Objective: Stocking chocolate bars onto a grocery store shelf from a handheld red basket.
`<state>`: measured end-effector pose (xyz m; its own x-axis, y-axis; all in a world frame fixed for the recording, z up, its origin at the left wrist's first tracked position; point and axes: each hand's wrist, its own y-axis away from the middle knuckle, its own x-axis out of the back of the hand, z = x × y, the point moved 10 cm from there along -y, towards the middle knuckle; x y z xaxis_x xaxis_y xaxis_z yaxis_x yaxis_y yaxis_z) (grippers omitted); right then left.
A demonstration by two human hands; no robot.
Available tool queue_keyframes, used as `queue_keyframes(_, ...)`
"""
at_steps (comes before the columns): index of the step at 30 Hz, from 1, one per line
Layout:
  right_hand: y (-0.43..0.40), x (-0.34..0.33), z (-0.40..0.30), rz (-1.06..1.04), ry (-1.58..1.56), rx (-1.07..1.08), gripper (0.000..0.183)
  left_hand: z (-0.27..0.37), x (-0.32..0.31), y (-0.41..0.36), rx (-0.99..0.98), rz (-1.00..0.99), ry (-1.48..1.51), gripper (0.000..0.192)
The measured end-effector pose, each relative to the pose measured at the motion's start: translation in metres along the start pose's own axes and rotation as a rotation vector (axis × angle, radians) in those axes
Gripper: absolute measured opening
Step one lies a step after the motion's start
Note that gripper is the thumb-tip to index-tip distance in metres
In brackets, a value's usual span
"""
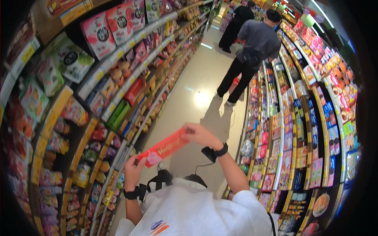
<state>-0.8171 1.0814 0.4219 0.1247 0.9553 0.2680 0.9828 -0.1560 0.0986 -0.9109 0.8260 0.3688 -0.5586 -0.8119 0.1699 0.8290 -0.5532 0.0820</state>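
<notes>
A long, flat red package (pixel 166 149) with printed writing and a pink picture is stretched between my two hands, above the aisle floor. My left hand (pixel 133 171) pinches its lower left end between thumb and fingers. At the upper right end, my right hand (pixel 199 135) grips the package, its fingertips partly hidden behind it. Both wrists wear black straps, and a small black device (pixel 209 154) with a cable sits at the right one.
Packed shelves (pixel 103 65) of bagged sweets line my left. Boxed snacks fill the shelves (pixel 283 141) on my right. Ahead on the shiny floor (pixel 189 103) stands a person in a grey shirt (pixel 260 38); another person in black (pixel 236 26) is farther on.
</notes>
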Motion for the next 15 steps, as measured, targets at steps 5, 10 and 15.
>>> queue_keyframes(5, -0.053, 0.05, 0.033, 0.082, -0.049, -0.067, 0.016, 0.026, -0.022, -0.09, -0.038, -0.045, -0.111, 0.019)
queue_keyframes(10, -0.103, 0.086, 0.038, 0.062, 0.06, -0.034, 0.017, 0.042, -0.03, -0.164, -0.062, -0.055, -0.193, 0.018)
queue_keyframes(15, -0.151, 0.117, 0.056, -0.03, 0.034, 0.033, 0.017, 0.038, -0.047, -0.208, -0.003, -0.037, -0.357, 0.016)
